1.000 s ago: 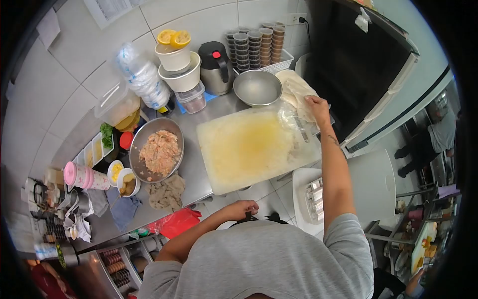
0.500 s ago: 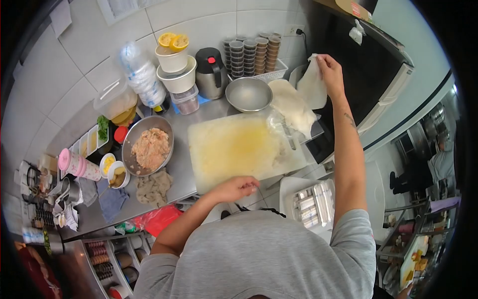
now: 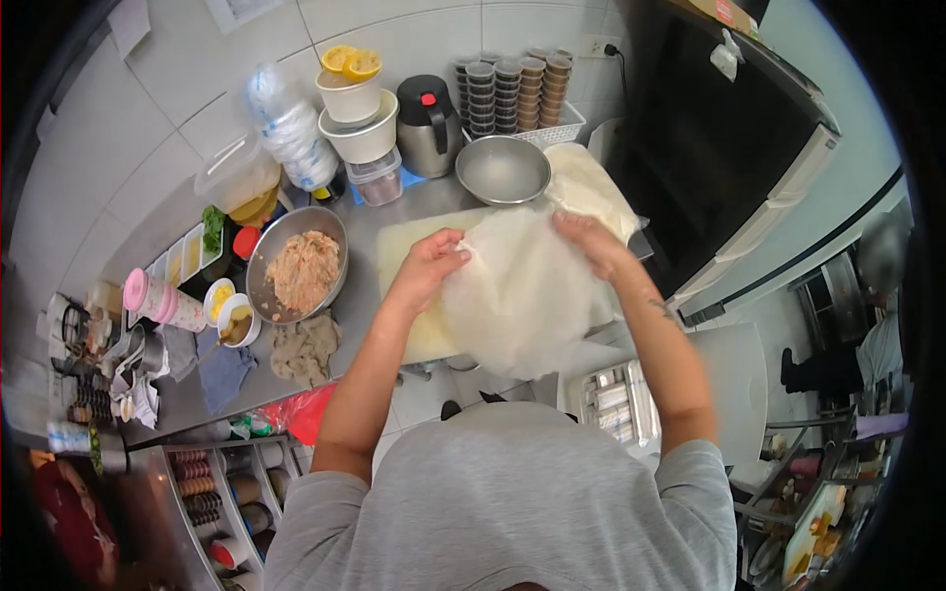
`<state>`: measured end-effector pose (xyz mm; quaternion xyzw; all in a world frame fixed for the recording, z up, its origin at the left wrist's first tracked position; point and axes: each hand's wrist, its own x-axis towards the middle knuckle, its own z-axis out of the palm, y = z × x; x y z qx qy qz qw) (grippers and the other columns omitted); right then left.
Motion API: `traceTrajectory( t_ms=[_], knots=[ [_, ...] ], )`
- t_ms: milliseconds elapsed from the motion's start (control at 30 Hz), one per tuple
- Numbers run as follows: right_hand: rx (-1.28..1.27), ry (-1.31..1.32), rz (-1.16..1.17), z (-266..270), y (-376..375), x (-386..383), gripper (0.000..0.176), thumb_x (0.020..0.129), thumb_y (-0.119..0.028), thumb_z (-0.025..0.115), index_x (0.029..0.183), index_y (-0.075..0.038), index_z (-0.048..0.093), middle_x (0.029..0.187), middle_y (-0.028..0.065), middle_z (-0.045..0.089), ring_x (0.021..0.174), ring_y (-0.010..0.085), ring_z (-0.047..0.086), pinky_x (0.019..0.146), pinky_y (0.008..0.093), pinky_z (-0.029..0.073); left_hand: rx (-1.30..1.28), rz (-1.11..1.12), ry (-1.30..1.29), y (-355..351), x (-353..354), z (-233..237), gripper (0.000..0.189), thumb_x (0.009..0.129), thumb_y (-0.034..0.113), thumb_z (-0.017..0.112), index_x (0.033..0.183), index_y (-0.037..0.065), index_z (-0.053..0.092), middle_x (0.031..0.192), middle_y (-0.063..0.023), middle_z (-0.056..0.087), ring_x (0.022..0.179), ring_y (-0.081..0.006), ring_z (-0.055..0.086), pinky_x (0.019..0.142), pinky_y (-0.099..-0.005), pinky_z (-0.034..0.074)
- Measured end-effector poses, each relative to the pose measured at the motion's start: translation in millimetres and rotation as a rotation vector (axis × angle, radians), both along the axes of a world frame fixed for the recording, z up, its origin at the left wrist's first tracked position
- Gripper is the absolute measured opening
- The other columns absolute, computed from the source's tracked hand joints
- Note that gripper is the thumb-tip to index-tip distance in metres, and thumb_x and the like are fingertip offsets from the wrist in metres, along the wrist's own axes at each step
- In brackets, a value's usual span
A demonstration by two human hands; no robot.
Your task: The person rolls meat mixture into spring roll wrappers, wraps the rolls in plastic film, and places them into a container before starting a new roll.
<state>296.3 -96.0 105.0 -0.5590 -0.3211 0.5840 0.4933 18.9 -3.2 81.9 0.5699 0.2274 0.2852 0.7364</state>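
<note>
My left hand [image 3: 430,266] and my right hand [image 3: 587,239] hold a thin white round sheet [image 3: 520,295] by its upper edge, spread out above the yellowish cutting board [image 3: 406,258]. The sheet covers most of the board. A stack of similar white sheets [image 3: 588,183] lies at the board's far right. A steel bowl with pinkish-orange mixture [image 3: 300,270] sits left of the board.
An empty steel bowl [image 3: 503,169], a black-lidded kettle [image 3: 430,127], stacked white tubs with lemon halves [image 3: 351,91] and stacks of small cups [image 3: 514,92] line the tiled wall. A black appliance [image 3: 719,148] stands at right. Cloths [image 3: 301,348] lie at the counter's front edge.
My right hand brought a white sheet down from near the black appliance to over the board. My left hand rose from the counter's front edge and took hold of the sheet's other side.
</note>
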Motion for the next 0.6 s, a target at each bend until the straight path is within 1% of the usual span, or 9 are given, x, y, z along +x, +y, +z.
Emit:
traceTrajectory(
  t_ms=[33, 100, 167, 233, 333, 367, 433, 533, 600],
  knots=[
    [-0.078, 0.044, -0.01, -27, -1, -3, 0.029, 0.094, -0.03, 0.063, 0.106, -0.004, 0.065, 0.095, 0.0006, 0.066, 0.084, 0.0092, 0.061, 0.077, 0.0269, 0.051, 0.044, 0.039, 0.132, 16, -5, -28, 0.046, 0.087, 0.013, 0.066, 0.129, 0.002, 0.052, 0.101, -0.0046, 0.065, 0.09, -0.0137, 0.06, 0.081, -0.0271, 0.046],
    [0.055, -0.235, 0.029, -76, -7, -9, 0.031, 0.093, -0.028, 0.064, 0.11, -0.002, 0.064, 0.094, 0.0026, 0.067, 0.085, 0.0113, 0.062, 0.078, 0.028, 0.051, 0.176, 0.098, 0.374, 39, -16, -69, 0.047, 0.085, 0.012, 0.068, 0.128, 0.004, 0.052, 0.094, -0.0041, 0.065, 0.087, -0.0141, 0.06, 0.079, -0.0277, 0.047],
    [0.123, -0.415, 0.031, -89, -8, -12, 0.034, 0.091, -0.027, 0.065, 0.112, 0.0, 0.063, 0.092, 0.0047, 0.067, 0.084, 0.0131, 0.062, 0.076, 0.0286, 0.051, 0.358, 0.129, 0.586, 51, -23, -89, 0.046, 0.084, 0.011, 0.067, 0.128, 0.005, 0.053, 0.09, -0.0035, 0.064, 0.085, -0.0132, 0.059, 0.076, -0.0279, 0.048],
    [0.117, -0.498, -0.008, -88, -9, -15, 0.036, 0.089, -0.026, 0.067, 0.114, 0.0, 0.063, 0.088, 0.0067, 0.068, 0.081, 0.0146, 0.063, 0.073, 0.0286, 0.05, 0.31, 0.23, 0.528, 44, -21, -81, 0.049, 0.083, 0.008, 0.066, 0.13, 0.007, 0.052, 0.093, -0.0049, 0.061, 0.081, -0.0136, 0.057, 0.075, -0.0285, 0.048],
    [0.121, -0.854, -0.095, -83, -2, -29, 0.04, 0.082, -0.028, 0.071, 0.111, -0.001, 0.064, 0.09, 0.0158, 0.069, 0.084, 0.0275, 0.067, 0.076, 0.0361, 0.052, 0.215, 0.225, 0.454, 29, -18, -68, 0.054, 0.083, 0.002, 0.064, 0.134, 0.01, 0.049, 0.106, -0.0063, 0.055, 0.082, -0.0127, 0.056, 0.074, -0.027, 0.048],
    [0.106, -0.958, -0.089, -83, 4, -34, 0.04, 0.082, -0.029, 0.071, 0.109, -0.001, 0.064, 0.086, 0.0151, 0.068, 0.081, 0.0261, 0.066, 0.074, 0.0352, 0.051, 0.179, 0.198, 0.433, 25, -19, -66, 0.055, 0.083, 0.0, 0.063, 0.135, 0.011, 0.048, 0.111, -0.0066, 0.052, 0.084, -0.0121, 0.056, 0.074, -0.0261, 0.047],
    [0.077, -1.165, -0.078, -87, 16, -40, 0.041, 0.082, -0.032, 0.071, 0.107, -0.001, 0.065, 0.08, 0.0136, 0.065, 0.075, 0.0235, 0.063, 0.071, 0.0335, 0.049, 0.386, 0.214, 0.475, 19, -24, -66, 0.058, 0.082, -0.002, 0.063, 0.137, 0.011, 0.047, 0.113, -0.007, 0.051, 0.084, -0.0127, 0.056, 0.074, -0.0268, 0.048],
    [0.041, -1.13, -0.235, -94, 21, -38, 0.038, 0.083, -0.033, 0.069, 0.105, -0.002, 0.065, 0.081, 0.0149, 0.065, 0.074, 0.0272, 0.063, 0.071, 0.0361, 0.049, 0.486, 0.252, 0.57, 14, -48, -60, 0.058, 0.082, -0.001, 0.063, 0.137, 0.011, 0.047, 0.114, -0.007, 0.05, 0.084, -0.0136, 0.057, 0.075, -0.0276, 0.048],
    [0.054, -1.013, -0.133, -89, 22, -31, 0.039, 0.081, -0.035, 0.07, 0.106, -0.005, 0.066, 0.084, 0.0153, 0.067, 0.079, 0.0292, 0.064, 0.073, 0.0368, 0.05, 0.448, 0.25, 0.6, 15, -69, -63, 0.055, 0.082, 0.002, 0.064, 0.135, 0.009, 0.049, 0.114, -0.0087, 0.051, 0.085, -0.0159, 0.058, 0.076, -0.029, 0.049]
  ],
)
